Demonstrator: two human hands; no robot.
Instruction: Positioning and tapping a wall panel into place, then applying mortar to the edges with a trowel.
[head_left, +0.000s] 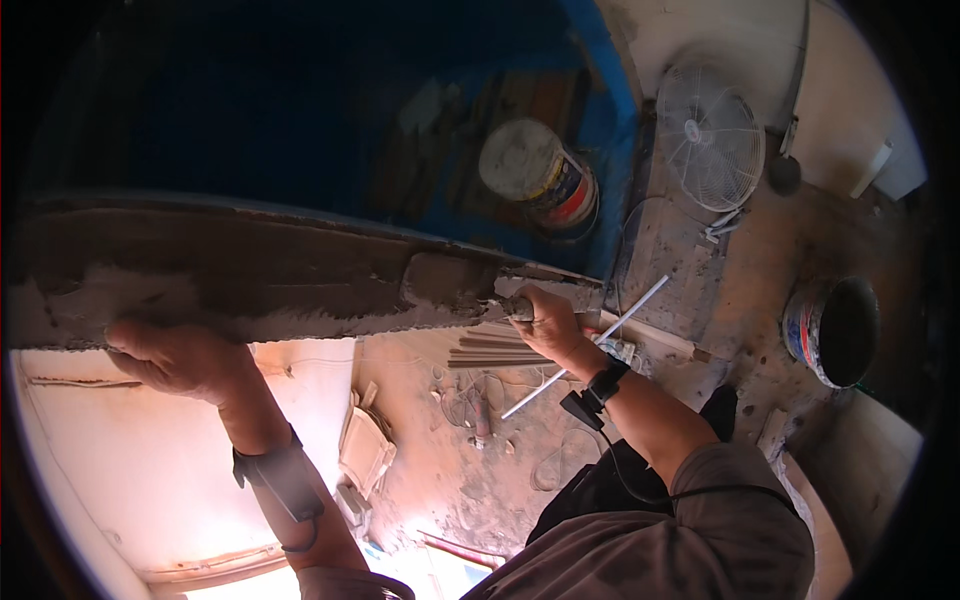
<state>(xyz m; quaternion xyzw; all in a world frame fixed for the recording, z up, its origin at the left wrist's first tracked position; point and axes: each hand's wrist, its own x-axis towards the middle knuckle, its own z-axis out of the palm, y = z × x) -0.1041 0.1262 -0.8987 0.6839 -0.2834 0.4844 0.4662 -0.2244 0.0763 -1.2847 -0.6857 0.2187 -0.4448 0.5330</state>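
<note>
My right hand (pixel 549 324) is closed round the handle of a plastering trowel (pixel 450 280). The trowel's blade lies flat against a long beam (pixel 250 275) coated with wet grey-brown plaster, near the beam's right end. My left hand (pixel 180 362) is at the beam's lower edge, toward its left end, fingers curled in. Its palm side is hidden, so I cannot make out what those fingers hold, if anything. Fresh plaster stands ragged along the lower edge.
Beyond the beam, a lidded paint bucket (pixel 540 175) stands in a dark blue area. A fan (pixel 710 137) and an open bucket (pixel 835 332) are at the right. Below lie a white rod (pixel 586 346), brown strips (pixel 500 347), cables and cardboard (pixel 366 445).
</note>
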